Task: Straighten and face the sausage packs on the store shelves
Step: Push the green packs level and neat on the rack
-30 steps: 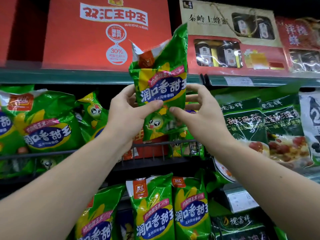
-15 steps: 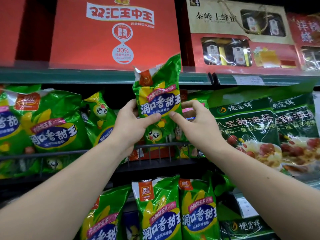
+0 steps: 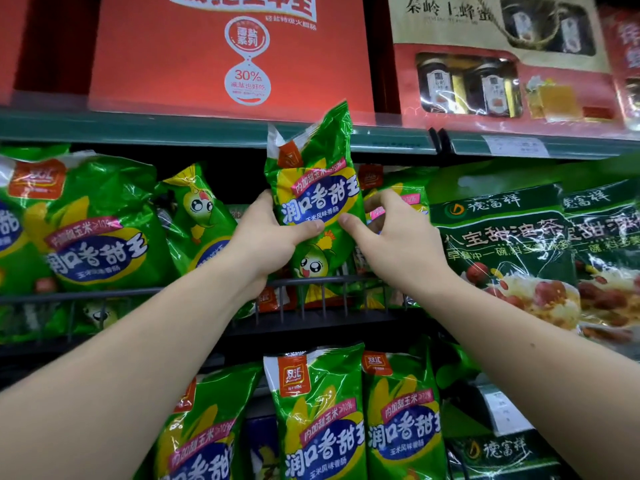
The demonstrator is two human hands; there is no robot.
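A green corn-sausage pack (image 3: 313, 188) stands upright behind the wire rail of the middle shelf, front label facing me. My left hand (image 3: 268, 239) grips its left side, thumb across the front. My right hand (image 3: 391, 237) holds its right edge, thumb on the front and fingers curled behind. More green sausage packs fill the same shelf: a big one (image 3: 93, 230) at left, a tilted one (image 3: 199, 216) beside it, another (image 3: 394, 188) partly hidden behind my right hand. Three packs (image 3: 322, 420) stand on the shelf below.
A black wire rail (image 3: 138, 292) fronts the middle shelf. Dark green sweet-tea bags (image 3: 502, 244) lean at the right. Above the green shelf edge (image 3: 173, 128) stand a red gift box (image 3: 228, 53) and a honey jar box (image 3: 485, 57).
Both hands have lowered the held pack from in front of the upper shelf down into the middle shelf behind the wire rail. The camera has moved closer.
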